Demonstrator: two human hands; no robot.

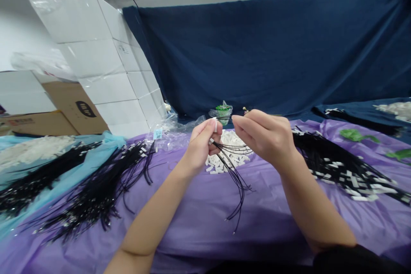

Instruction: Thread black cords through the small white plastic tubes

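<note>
In the middle of the head view my left hand [203, 140] is closed around a small white connector and several thin black cables [236, 175], whose loose ends hang down over the purple cloth. My right hand [265, 135] is pinched, fingertips together, on the black wires that run across from the left hand. Its fingers hide just where they grip. Behind and below both hands lies a heap of small white connectors [224, 162].
A purple cloth [192, 218] covers the table. Bundles of black cables [93, 192] lie at left; another cable pile [334, 162] with white pieces lies at right. White boxes [105, 77] are stacked at back left. A blue curtain [272, 51] hangs behind a green object in clear plastic [224, 113].
</note>
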